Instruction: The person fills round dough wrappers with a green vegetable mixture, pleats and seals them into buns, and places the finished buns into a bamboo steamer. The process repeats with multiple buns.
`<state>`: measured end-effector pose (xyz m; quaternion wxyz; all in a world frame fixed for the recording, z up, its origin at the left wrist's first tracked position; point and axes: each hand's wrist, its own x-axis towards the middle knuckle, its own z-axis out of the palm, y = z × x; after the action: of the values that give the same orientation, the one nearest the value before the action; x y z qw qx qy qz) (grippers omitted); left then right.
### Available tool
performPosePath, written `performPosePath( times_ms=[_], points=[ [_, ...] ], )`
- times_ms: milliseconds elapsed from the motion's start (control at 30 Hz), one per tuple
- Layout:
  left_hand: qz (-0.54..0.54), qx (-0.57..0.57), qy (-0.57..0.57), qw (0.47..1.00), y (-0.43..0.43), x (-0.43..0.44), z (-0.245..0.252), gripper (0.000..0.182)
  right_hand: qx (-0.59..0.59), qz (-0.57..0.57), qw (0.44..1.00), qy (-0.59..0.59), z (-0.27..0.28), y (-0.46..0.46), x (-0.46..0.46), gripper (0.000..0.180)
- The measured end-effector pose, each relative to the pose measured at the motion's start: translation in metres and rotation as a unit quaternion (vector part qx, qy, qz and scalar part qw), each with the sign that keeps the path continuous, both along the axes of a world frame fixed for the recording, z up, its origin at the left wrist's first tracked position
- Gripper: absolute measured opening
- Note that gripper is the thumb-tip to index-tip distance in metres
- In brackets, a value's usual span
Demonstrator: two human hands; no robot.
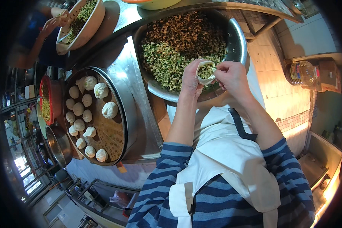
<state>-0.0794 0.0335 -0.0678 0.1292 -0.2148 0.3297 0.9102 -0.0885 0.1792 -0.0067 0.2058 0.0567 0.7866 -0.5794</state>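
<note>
A round dough wrapper [205, 81] with chopped green filling [205, 71] inside rests in my left hand [191, 76], its mouth facing up. The fingers of my right hand [233, 74] pinch the wrapper's rim on the right side. Both hands are above the near edge of a large metal basin [240, 37]. Chopped green filling [162, 64] fills the basin's nearer left part, and a browner chopped filling [185, 28] lies at its far side. To the left, several filled buns [110, 110] sit on a round steamer tray [111, 139] with a woven base.
At upper left, a person's hand [57, 21] is beside a white basin [95, 22] of green filling. A red basin [52, 99] of yellowish filling stands beyond the steamer, near a metal bowl [58, 145]. An oil jug [303, 73] stands at right by a cardboard box [329, 72].
</note>
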Motion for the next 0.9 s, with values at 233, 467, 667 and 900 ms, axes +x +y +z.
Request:
performPosePath(
  times_ms=[233, 467, 667, 900],
  points=[
    [-0.054, -0.009, 0.013, 0.998, -0.002, 0.004, 0.003, 0.025, 0.057, 0.022, 0.998, 0.032, -0.006, 0.003, -0.005, 0.013],
    [-0.114, -0.165, 0.097, 0.975, -0.007, 0.012, -0.01, 0.042, 0.019, 0.044, 0.997, -0.059, -0.014, 0.012, -0.005, 0.014],
    [-0.048, -0.015, 0.11, 0.993, -0.016, 0.018, 0.009, 0.048, 0.004, 0.031, 0.998, 0.05, 0.005, 0.006, 0.007, 0.015],
    [0.01, 0.005, 0.029, 1.0, 0.004, 0.014, -0.004, 0.027, 0.09, 0.052, 0.977, 0.186, 0.003, 0.005, 0.014, 0.017]
  ],
)
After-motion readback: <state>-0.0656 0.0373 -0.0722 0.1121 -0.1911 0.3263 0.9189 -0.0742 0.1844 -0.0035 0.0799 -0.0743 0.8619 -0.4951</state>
